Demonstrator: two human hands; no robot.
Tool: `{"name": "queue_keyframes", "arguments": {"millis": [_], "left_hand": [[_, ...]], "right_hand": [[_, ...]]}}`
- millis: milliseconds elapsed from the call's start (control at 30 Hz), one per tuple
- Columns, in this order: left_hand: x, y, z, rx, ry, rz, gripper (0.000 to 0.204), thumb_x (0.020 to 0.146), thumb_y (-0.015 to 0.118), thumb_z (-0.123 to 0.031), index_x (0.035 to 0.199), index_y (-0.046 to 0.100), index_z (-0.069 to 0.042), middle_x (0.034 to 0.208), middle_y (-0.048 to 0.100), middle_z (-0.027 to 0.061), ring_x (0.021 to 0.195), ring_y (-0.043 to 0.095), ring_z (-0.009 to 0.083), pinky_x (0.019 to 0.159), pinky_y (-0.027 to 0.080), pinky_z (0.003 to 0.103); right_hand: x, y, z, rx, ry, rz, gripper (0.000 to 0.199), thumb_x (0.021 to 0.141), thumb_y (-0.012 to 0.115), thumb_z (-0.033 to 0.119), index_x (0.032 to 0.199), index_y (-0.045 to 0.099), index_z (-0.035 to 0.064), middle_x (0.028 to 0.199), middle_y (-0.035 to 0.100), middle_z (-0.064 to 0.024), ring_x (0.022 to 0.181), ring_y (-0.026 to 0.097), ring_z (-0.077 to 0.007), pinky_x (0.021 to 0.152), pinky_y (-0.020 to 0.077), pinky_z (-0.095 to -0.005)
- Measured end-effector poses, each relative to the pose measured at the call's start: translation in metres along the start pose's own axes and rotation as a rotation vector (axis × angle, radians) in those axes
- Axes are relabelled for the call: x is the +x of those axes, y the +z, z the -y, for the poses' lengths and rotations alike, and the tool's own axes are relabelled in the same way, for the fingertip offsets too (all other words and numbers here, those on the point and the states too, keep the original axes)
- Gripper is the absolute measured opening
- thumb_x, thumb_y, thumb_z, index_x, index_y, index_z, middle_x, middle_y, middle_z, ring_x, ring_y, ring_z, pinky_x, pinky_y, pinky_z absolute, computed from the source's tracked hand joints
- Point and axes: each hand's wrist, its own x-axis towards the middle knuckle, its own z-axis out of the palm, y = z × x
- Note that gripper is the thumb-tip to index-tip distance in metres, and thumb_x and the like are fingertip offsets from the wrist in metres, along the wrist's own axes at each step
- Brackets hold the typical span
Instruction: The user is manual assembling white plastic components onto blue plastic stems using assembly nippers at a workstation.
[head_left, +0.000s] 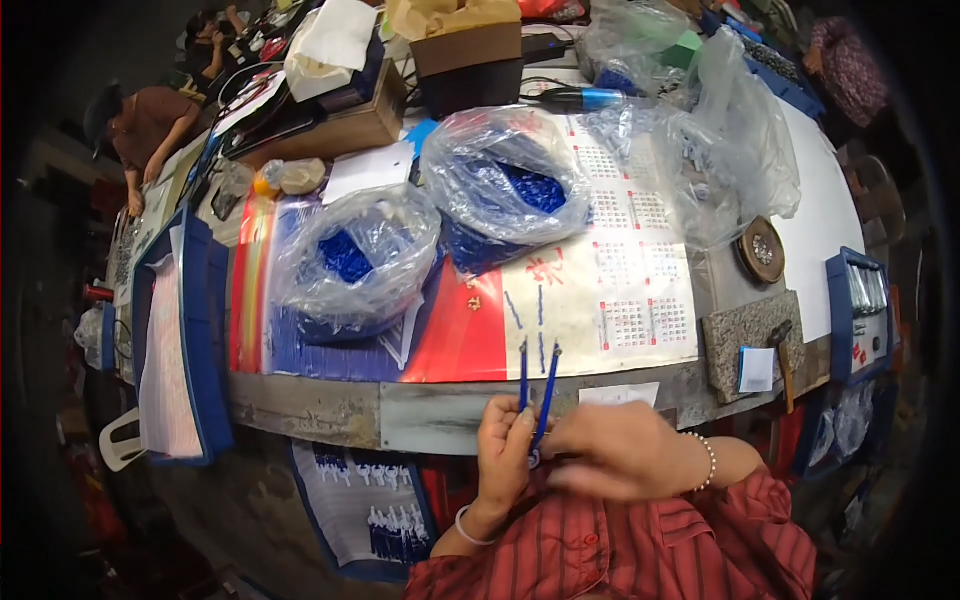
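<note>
— Nearest of all, what are the two hands doing at the tabletop's near edge?

— Left hand [503, 447] is closed around the lower ends of two thin blue sticks [536, 392], which rise from its fingers and splay slightly apart toward the far side. Right hand [622, 452] lies just beside it, touching or nearly so, fingers curled toward the same spot; it is blurred, so I cannot tell whether it pinches anything.

— So which step is this, in your judgement?

— Fitting or joining the small blue pieces together, I'd say, with the sticks held just above the worn edge of the tabletop [330, 412]. A next move would call for a steady left grip and a fine pinch from the right at the sticks' base.

— And going left to right across the tabletop?

— At far left, a blue tray [205, 330] with a pale sheet in it. Then a clear bag of blue parts [355, 262], and a second bag [508, 185] further right and farther off. Both sit on a printed calendar sheet [620, 290]. A few loose blue strips [528, 310] lie on that sheet beyond the hands. Right of it, a round dark dish [762, 250], a grey stone slab [745, 335], and a blue bin [855, 300] at the right edge.
</note>
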Motion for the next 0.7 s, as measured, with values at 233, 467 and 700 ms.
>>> {"name": "queue_keyframes", "arguments": {"millis": [233,467,700], "left_hand": [[0.002,-0.002,-0.017,-0.029,0.025,0.066,0.009,0.093,0.044,-0.007,0.1,0.042,-0.001,0.084,0.061,0.0143,0.055,0.053,0.0116,0.051,0.045,0.023],[0.001,-0.023,-0.009,-0.028,-0.006,0.021,0.009,0.093,0.043,-0.006,0.1,0.042,-0.001,0.083,0.06,0.0131,0.055,0.052,0.0113,0.053,0.045,0.024],[-0.001,-0.013,-0.018,-0.014,0.034,0.094,0.009,0.093,0.044,-0.006,0.1,0.042,-0.001,0.084,0.06,0.0131,0.055,0.053,0.012,0.051,0.044,0.023]], "right_hand": [[0.048,0.002,0.063,0.665,-0.494,0.385,0.03,0.083,0.053,0.014,0.107,0.058,-0.0028,0.073,0.055,-0.0102,0.061,0.055,-0.021,0.047,0.0428,-0.032],[0.063,-0.038,0.036,0.367,-0.824,0.426,0.052,0.085,0.057,0.023,0.126,0.044,-0.0062,0.112,0.058,-0.0181,0.074,0.059,-0.0304,0.062,0.0494,-0.035],[0.135,-0.104,-0.149,-0.774,0.065,-0.094,0.019,0.077,0.053,0.004,0.093,0.063,0.0068,0.09,0.058,-0.0119,0.083,0.06,-0.0303,0.071,0.0486,-0.0393]]}}
